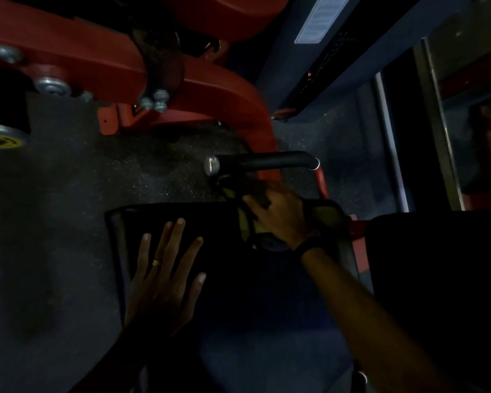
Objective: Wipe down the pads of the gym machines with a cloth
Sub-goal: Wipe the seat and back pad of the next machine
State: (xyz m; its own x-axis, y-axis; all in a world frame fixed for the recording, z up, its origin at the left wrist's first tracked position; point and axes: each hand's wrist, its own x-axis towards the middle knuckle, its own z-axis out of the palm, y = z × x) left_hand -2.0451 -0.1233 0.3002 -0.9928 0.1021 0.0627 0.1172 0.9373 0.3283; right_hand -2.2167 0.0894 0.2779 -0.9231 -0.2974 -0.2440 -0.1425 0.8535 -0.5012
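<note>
Head view: right hand (278, 214) bunches the cloth (245, 226) at the seat pad's (216, 268) far edge; unwiped pad stretches toward the viewer. Left hand (165, 282) lies flat, fingers spread, bracing the pad's left side.

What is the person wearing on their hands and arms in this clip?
The left hand wears a thin gold-coloured ring on one finger. The right hand has a dark band round the wrist. Both forearms show bare, with no gloves or sleeves visible.
</note>
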